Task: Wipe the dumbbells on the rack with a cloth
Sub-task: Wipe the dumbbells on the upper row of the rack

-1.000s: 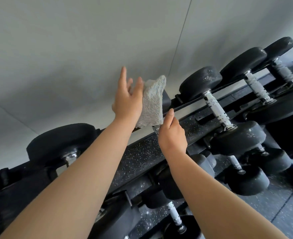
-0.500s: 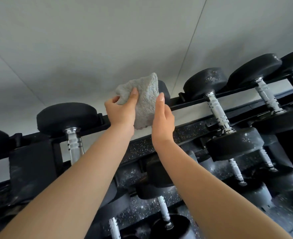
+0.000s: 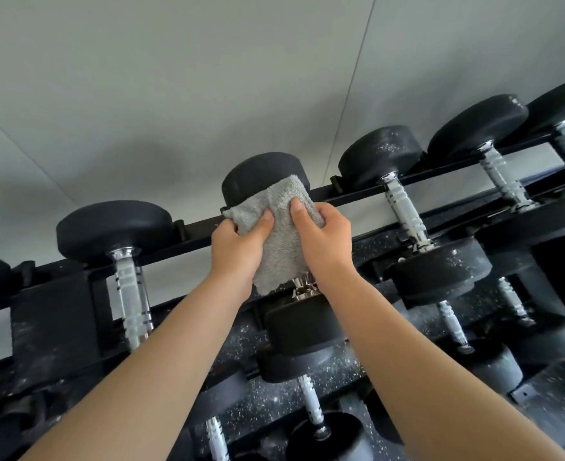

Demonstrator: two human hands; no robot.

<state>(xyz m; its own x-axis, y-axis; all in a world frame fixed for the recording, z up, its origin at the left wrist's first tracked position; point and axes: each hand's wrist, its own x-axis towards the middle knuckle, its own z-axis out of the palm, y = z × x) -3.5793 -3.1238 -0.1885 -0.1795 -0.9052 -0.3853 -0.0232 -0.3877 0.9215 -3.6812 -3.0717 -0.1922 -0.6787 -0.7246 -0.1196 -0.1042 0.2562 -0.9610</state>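
- Both hands, left hand point(image 3: 238, 247) and right hand point(image 3: 324, 241), clench the cloth point(image 3: 281, 237) wrapped round the handle of the middle dumbbell point(image 3: 261, 176), probably so the whole bar gets rubbed at once.
- That dumbbell lies on the rack point(image 3: 361, 194), top tier, dead centre. Its long axis runs roughly from 12 o'clock to 6, near head toward the person.
- Other dumbbells point(image 3: 381, 154) lie parallel at 9 and 3 o'clock.

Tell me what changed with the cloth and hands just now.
The cloth slid down from the far head of the dumbbell over its handle. The left hand, open before, and the right hand now both grip it. The rack and other dumbbells stayed put.
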